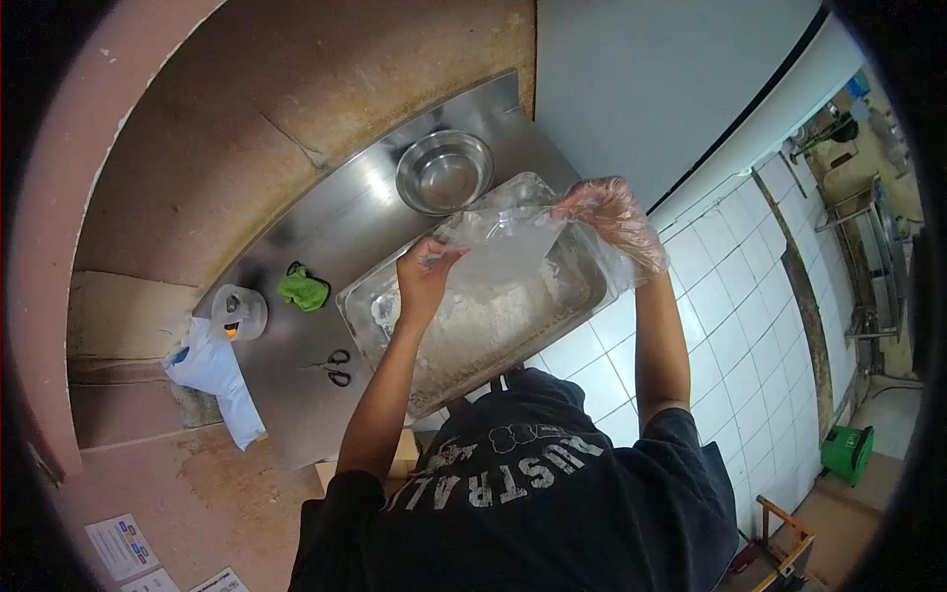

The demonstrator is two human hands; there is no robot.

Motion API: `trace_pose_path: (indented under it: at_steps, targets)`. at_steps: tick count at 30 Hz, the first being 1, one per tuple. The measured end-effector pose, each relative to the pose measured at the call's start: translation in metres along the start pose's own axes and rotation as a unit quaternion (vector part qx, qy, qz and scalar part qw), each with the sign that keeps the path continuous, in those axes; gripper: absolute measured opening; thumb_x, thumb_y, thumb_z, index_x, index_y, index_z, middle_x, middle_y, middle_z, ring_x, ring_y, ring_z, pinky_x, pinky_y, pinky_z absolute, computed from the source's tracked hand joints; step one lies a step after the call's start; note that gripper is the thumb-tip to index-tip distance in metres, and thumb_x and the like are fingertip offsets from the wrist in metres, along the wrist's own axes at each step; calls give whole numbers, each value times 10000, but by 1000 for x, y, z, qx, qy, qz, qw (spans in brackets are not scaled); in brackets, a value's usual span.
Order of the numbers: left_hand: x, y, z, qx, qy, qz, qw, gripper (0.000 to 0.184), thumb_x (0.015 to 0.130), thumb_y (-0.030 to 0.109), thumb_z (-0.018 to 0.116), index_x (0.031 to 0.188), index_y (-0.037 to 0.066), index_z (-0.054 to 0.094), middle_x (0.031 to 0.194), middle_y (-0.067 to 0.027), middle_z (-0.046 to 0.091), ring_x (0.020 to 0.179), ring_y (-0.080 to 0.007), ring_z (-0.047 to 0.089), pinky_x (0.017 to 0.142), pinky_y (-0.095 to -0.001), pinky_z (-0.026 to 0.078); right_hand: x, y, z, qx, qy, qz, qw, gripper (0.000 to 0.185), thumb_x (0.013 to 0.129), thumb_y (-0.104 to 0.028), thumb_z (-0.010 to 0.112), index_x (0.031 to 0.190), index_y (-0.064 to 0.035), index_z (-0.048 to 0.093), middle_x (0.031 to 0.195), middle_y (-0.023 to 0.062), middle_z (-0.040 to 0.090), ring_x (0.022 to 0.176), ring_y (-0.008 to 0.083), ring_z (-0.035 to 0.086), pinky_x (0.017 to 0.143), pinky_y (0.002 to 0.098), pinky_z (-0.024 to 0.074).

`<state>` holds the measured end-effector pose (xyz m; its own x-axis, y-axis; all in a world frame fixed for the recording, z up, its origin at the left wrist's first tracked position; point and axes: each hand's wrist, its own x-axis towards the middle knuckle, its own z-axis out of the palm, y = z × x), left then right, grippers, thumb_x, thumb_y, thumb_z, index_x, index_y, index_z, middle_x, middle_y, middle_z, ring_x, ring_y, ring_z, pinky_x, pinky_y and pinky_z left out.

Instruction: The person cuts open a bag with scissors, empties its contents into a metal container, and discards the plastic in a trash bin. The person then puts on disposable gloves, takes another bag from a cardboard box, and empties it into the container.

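My left hand (426, 280) pinches one edge of a thin, crinkled sheet of clear plastic (503, 229), with its thumb and fingers closed. Covered by clear plastic like a disposable glove, my right hand (617, 219) closes on the plastic's other end. Whether the piece stretched between them is a bag or a second glove, I cannot tell. Below both hands lies a rectangular metal tray (347, 314) with a whitish, powdery layer (493, 321) on its bottom. The plastic hides part of the tray's far side.
A round steel bowl (445, 172) stands behind the tray on the metal table (286, 380). Scissors (337, 368), a green cloth (303, 289) and a clear plastic tub (240, 312) lie to the left. Blue cloth (219, 375) hangs over the table's edge. White tiled floor (725, 335) extends rightward.
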<state>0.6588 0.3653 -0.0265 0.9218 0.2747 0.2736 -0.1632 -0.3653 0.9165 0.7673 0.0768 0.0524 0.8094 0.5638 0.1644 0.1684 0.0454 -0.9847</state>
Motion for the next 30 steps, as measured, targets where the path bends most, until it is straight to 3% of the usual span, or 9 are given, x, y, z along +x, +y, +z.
trace_pose_path:
  at_steps: [4, 7, 9, 12, 19, 22, 24, 27, 30]
  targets:
    - [-2, -11, 0, -20, -6, -16, 1000, 173, 824, 19, 773, 757, 0, 615, 778, -45, 675, 746, -89, 592, 733, -270, 487, 0, -5, -5, -103, 0, 17, 995, 95, 837, 2, 722, 923, -28, 752, 934, 84, 742, 945, 172, 700, 880, 349, 568]
    - [0, -1, -1, -30, -7, -30, 999, 136, 829, 22, 766, 787, -2, 639, 814, -52, 697, 767, -94, 611, 749, -272, 494, 3, -15, 0, -51, -35, 14, 998, 134, 852, -69, 731, 981, -33, 747, 986, 84, 743, 988, 191, 695, 914, 361, 559]
    - [0, 13, -2, 6, -13, -27, 1000, 87, 837, 21, 755, 839, -4, 672, 839, -57, 712, 790, -95, 624, 767, -272, 499, 5, -29, 14, -222, -26, 48, 973, 217, 852, -161, 749, 1047, -67, 739, 1065, 81, 732, 1037, 215, 678, 944, 376, 544]
    - [1, 19, 0, 3, -5, -10, 1000, 87, 839, 30, 753, 892, -5, 693, 847, -52, 713, 808, -96, 629, 785, -271, 499, 11, -32, 28, -186, -44, 69, 979, 290, 838, -237, 768, 1088, -95, 730, 1131, 76, 714, 1074, 223, 663, 944, 381, 536]
    - [2, 3, -9, -51, 29, -74, 996, 111, 843, 51, 759, 914, -3, 693, 891, -54, 718, 839, -93, 627, 820, -278, 496, 20, -10, 14, -345, -37, 17, 938, 292, 851, -239, 767, 1102, -94, 731, 1089, 86, 725, 1031, 218, 680, 896, 376, 553]
    - [2, 1, -15, -31, 37, -36, 998, 165, 820, 87, 791, 925, 1, 698, 904, -53, 721, 840, -108, 634, 834, -279, 493, 23, -8, 8, -279, -43, 105, 954, 245, 879, -189, 740, 1091, -67, 733, 1052, 101, 733, 975, 210, 697, 846, 362, 577]
    - [3, 7, -15, -20, 22, -18, 999, 263, 775, 150, 840, 939, 0, 699, 913, -61, 726, 846, -130, 646, 840, -279, 492, 23, 12, 5, 12, -39, 34, 999, 204, 897, -144, 712, 1064, -28, 733, 1024, 118, 736, 939, 199, 705, 811, 346, 592]
    - [4, 19, -24, 72, -51, 15, 996, 324, 738, 208, 872, 921, -2, 705, 875, -44, 725, 830, -153, 665, 831, -283, 505, 21, 17, 11, 153, -37, -3, 988, 180, 910, -107, 683, 1046, 2, 729, 995, 125, 739, 943, 199, 703, 812, 338, 596]
    - [-2, 2, -30, 38, -125, -60, 990, 367, 737, 265, 875, 800, -25, 658, 727, -77, 647, 684, -162, 579, 722, -306, 499, 23, 3, 12, 53, -47, 42, 997, 173, 904, -121, 691, 1026, -9, 740, 975, 112, 745, 952, 184, 698, 830, 341, 590]
